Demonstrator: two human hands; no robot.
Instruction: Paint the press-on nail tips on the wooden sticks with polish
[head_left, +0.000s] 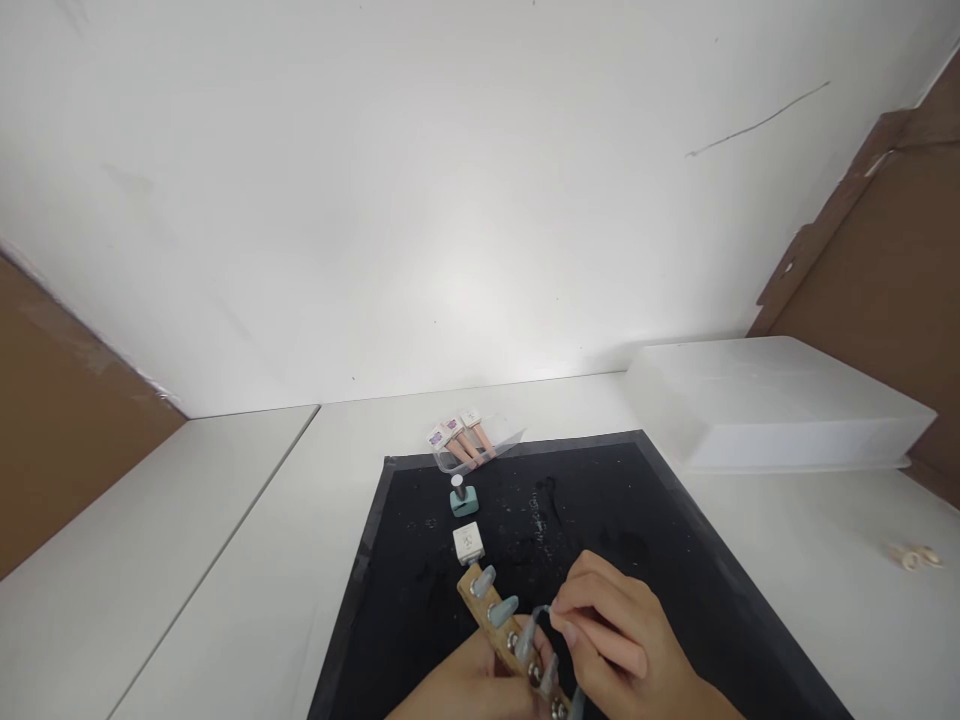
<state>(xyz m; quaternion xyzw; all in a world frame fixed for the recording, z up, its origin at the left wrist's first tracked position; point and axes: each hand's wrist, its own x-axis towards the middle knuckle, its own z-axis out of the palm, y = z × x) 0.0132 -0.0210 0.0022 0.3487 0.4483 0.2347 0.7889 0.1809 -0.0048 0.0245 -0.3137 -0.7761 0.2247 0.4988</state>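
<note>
My left hand (480,675) is closed around a wooden strip (495,625) that slants across the front of the black mat. Several grey-blue false nail tips (503,610) stick out from metal studs along it. In my right hand (626,625) is a pink-handled nail polish brush (611,645), its thin tip close to one of the nail tips; whether they touch, I cannot tell. Just beyond the strip's far end is a white square bottle (468,541) with a small printed mark. Behind that sits a small teal block (463,501) with a round metal post.
A clear tray (510,437) with several pink-handled white bottles (452,430) stands at the mat's back edge. The black mat (600,500) covers the middle of the white table. At right are a translucent white bin (795,440) and small beige pieces (915,556). A white wall rises behind.
</note>
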